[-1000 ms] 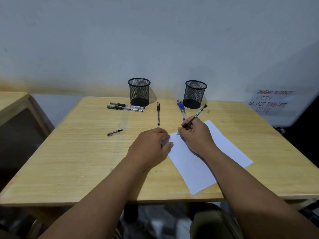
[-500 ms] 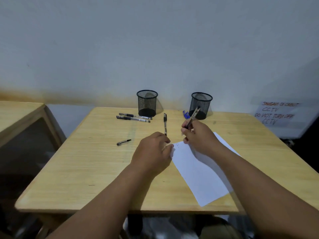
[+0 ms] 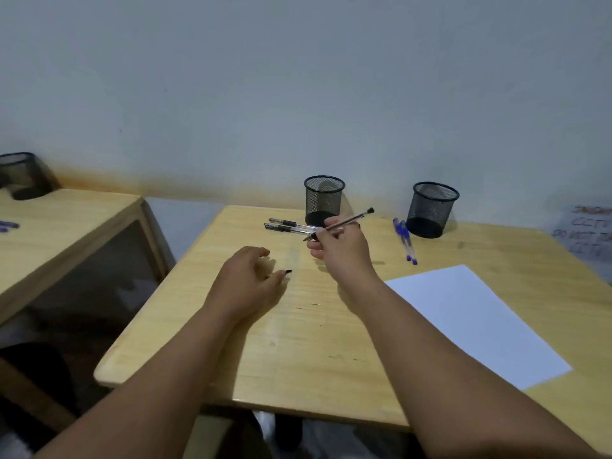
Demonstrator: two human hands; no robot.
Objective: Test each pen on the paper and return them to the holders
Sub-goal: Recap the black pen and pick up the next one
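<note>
My right hand [image 3: 341,250] holds an uncapped black pen [image 3: 347,220] above the table, tip pointing left, in front of the left mesh holder [image 3: 324,200]. My left hand [image 3: 245,279] is lowered onto the table with its fingers over a small black pen cap [image 3: 288,271]. Only the cap's end shows, and the thumb is spread away from it. The right mesh holder [image 3: 432,208] stands further right. Two black pens [image 3: 291,226] lie left of the holders and two blue pens [image 3: 404,240] lie between the holders and the white paper [image 3: 473,323].
The wooden table [image 3: 298,352] ends at a rounded front edge near my forearms. A second wooden table [image 3: 66,220] stands to the left with another mesh holder [image 3: 20,175] and blue pens [image 3: 6,225]. A handwritten sign [image 3: 586,233] leans on the wall at right.
My right hand lifted the pen off the paper and carried it left. My left hand left the paper's edge and moved left onto the pen cap. The view swung left.
</note>
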